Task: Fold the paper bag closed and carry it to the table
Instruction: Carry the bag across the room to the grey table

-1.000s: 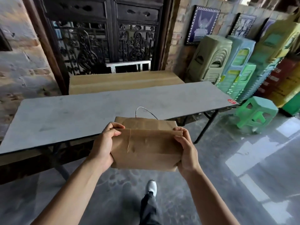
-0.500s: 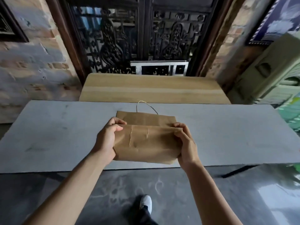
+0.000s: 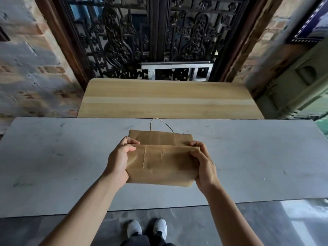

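A brown paper bag [image 3: 161, 164] with its top folded over is held out above the grey table [image 3: 257, 162]. A thin twine handle loops up from its far edge. My left hand [image 3: 119, 160] grips the bag's left end, fingers curled over the fold. My right hand [image 3: 204, 163] grips the right end the same way. I cannot tell whether the bag's underside touches the tabletop.
A light wooden table [image 3: 168, 98] stands directly behind the grey one, against a dark ornate carved door [image 3: 156, 36]. Brick walls flank the door. Stacked green plastic stools [image 3: 301, 82] are at the right. My white shoes [image 3: 147, 229] stand at the table's near edge.
I have walked up to the grey table. The bag, held in both hands throughout, has moved from short of the table's edge to above the middle of the tabletop.
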